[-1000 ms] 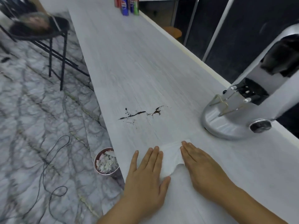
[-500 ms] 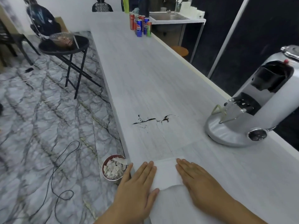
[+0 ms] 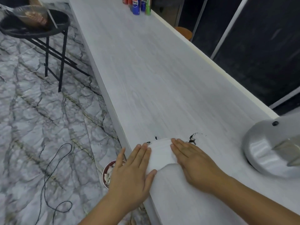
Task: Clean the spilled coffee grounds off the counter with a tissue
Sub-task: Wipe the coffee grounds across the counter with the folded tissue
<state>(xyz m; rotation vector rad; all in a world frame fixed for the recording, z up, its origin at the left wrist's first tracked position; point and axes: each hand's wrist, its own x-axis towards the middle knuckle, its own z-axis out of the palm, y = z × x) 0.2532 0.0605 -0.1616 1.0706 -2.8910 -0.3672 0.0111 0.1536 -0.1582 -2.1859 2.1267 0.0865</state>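
A white tissue lies flat on the pale grey counter, near its left edge. My left hand presses its left side with flat fingers. My right hand presses its right side the same way. The tissue's far edge covers the middle of the dark coffee grounds. A clump of coffee grounds shows just past my right fingertips. Small specks show past my left fingertips.
A silver coffee grinder base stands at the right, close to my right hand. Drink cans stand at the counter's far end. On the floor below the counter's edge are a small bin of scraps, a black cable and a black side table.
Both hands have slid the tissue forward along the counter, from well short of the grounds to over their middle. The view has tilted downward.
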